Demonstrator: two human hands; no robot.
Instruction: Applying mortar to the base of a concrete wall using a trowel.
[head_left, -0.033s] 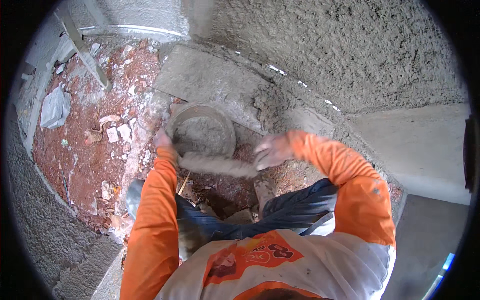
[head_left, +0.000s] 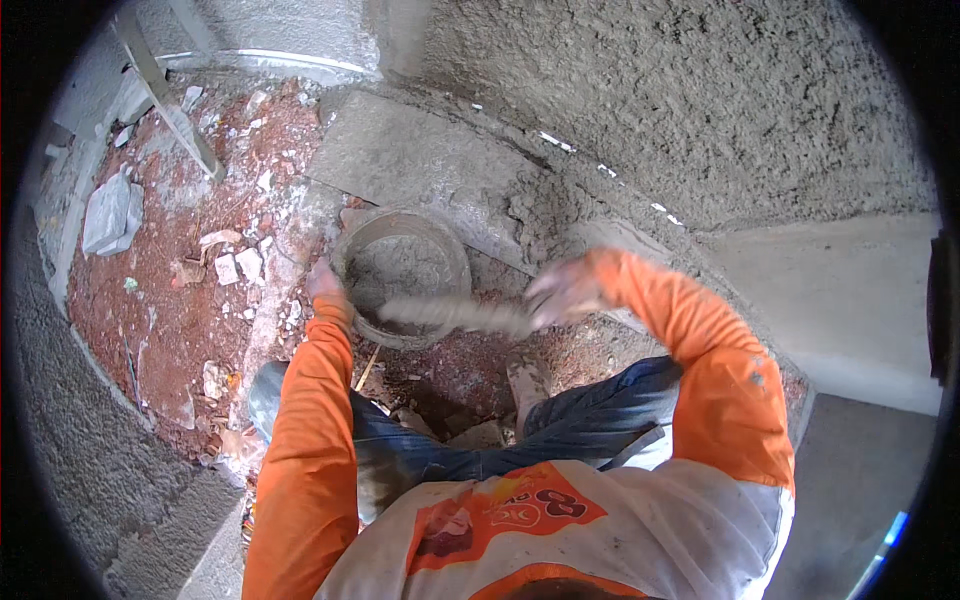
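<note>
This is a building site: beyond the round pan point(head_left: 458, 268), which holds grey mortar point(head_left: 402, 264), stands a wall point(head_left: 660, 105) coated in rough grey plaster; just past the pan lies a mortar-smeared board point(head_left: 405, 148); left of the pan, rubble point(head_left: 249, 264) is scattered over bare red earth point(head_left: 165, 310).

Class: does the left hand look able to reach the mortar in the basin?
Probably yes: the left hand is beside the basin, whose mortar lies mostly uncovered; a blurred tool crosses the near side.

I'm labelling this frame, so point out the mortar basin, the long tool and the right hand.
Mortar basin point(head_left: 458, 262), head view: right wall.
Long tool point(head_left: 455, 313), head view: blurred middle.
Right hand point(head_left: 564, 292), head view: middle of the hand.
</note>
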